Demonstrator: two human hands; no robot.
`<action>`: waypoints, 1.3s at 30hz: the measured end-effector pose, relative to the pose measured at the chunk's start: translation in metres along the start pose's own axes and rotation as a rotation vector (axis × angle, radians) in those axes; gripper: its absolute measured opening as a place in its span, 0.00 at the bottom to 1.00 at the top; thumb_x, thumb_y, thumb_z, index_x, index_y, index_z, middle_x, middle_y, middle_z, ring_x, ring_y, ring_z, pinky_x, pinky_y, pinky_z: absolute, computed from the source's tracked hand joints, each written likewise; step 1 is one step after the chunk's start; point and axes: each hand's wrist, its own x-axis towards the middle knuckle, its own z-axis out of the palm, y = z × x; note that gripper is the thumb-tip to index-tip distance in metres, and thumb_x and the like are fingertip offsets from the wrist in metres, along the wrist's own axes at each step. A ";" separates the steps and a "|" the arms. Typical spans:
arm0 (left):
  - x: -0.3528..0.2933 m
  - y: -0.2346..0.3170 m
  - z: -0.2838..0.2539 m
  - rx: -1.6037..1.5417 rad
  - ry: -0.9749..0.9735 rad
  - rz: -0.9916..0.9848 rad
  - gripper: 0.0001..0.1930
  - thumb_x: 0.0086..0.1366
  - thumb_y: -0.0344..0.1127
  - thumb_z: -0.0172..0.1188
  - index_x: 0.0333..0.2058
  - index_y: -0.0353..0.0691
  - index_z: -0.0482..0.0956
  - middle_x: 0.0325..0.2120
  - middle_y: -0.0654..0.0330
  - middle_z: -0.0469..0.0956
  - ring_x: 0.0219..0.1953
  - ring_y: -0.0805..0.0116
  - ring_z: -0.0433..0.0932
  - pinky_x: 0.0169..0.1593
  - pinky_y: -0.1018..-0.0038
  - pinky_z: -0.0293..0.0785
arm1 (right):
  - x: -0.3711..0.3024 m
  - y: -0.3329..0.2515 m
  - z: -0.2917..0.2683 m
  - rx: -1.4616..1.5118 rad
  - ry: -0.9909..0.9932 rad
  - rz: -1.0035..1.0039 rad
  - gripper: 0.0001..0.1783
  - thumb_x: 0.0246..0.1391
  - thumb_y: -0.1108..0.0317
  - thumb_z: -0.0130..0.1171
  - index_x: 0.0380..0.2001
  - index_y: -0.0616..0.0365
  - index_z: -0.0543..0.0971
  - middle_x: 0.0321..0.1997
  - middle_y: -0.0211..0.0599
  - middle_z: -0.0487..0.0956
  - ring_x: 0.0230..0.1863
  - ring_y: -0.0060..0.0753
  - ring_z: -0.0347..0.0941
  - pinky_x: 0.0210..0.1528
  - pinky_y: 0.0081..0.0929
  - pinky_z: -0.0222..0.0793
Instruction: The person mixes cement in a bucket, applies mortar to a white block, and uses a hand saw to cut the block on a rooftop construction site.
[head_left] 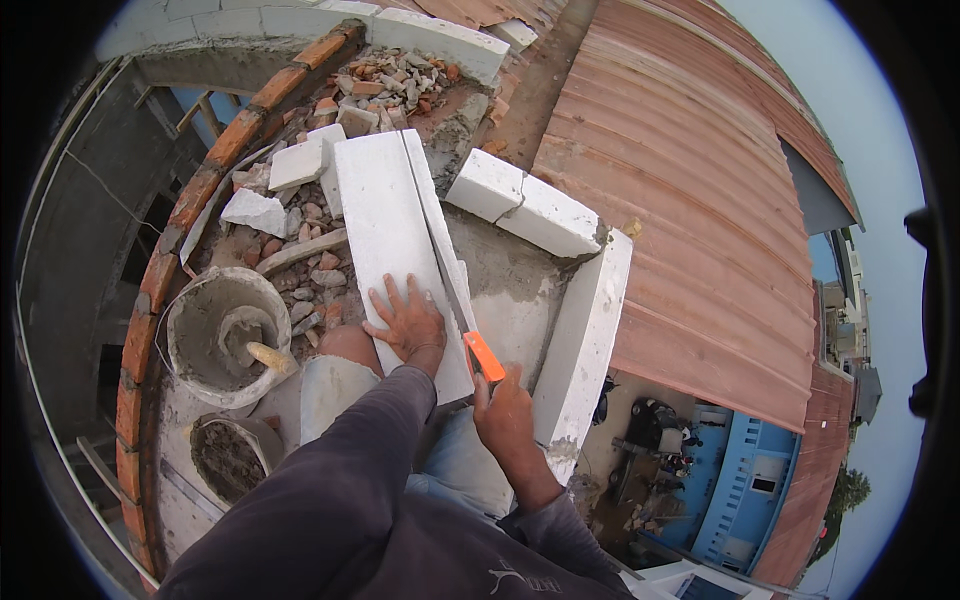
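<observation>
1. Left hand [405, 322] lies flat, fingers spread, pressing on a long white lightweight concrete block [385, 230] laid across the ledge.
2. Right hand [503, 412] is clenched around the orange handle of a hand saw [452, 290]; the grey blade runs along the block's right edge, in a cut line.
3. Left of the block: a grey mortar-caked bucket [205, 330] with a wooden-handled trowel [262, 352] inside, broken brick rubble [310, 270] beside it.
4. A second, darker bucket [228, 455] sits below the first.
5. No packages, labels or signs are legible.
</observation>
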 end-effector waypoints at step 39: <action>-0.006 -0.003 0.009 0.073 0.054 0.026 0.27 0.78 0.52 0.48 0.73 0.65 0.66 0.78 0.62 0.51 0.80 0.51 0.41 0.70 0.24 0.39 | 0.011 0.036 0.041 0.168 0.076 -0.090 0.21 0.67 0.62 0.65 0.49 0.65 0.68 0.25 0.58 0.79 0.30 0.71 0.78 0.31 0.57 0.71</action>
